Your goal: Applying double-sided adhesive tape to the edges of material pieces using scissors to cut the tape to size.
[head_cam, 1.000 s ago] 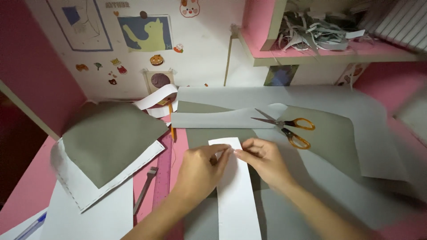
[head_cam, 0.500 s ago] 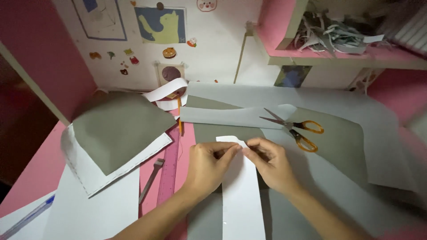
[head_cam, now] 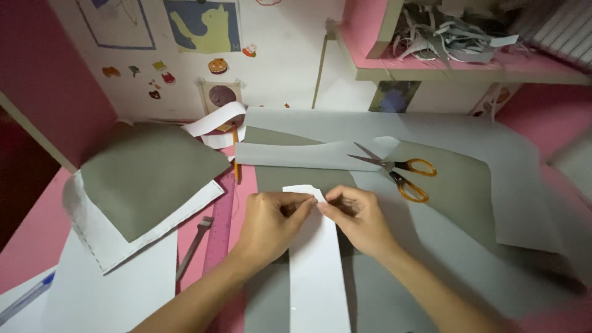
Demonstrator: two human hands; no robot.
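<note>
The top end of a long white paper strip (head_cam: 316, 265) was pinched between the fingertips of the left hand (head_cam: 268, 222) and the right hand (head_cam: 361, 221), both closed on it just below centre frame. The strip's long axis ran from the grip straight down to the bottom edge, lying over grey sheets (head_cam: 431, 179). Both hands sat equally near, one to each side. Orange-handled scissors (head_cam: 398, 172) lay apart, to the upper right of the right hand.
</note>
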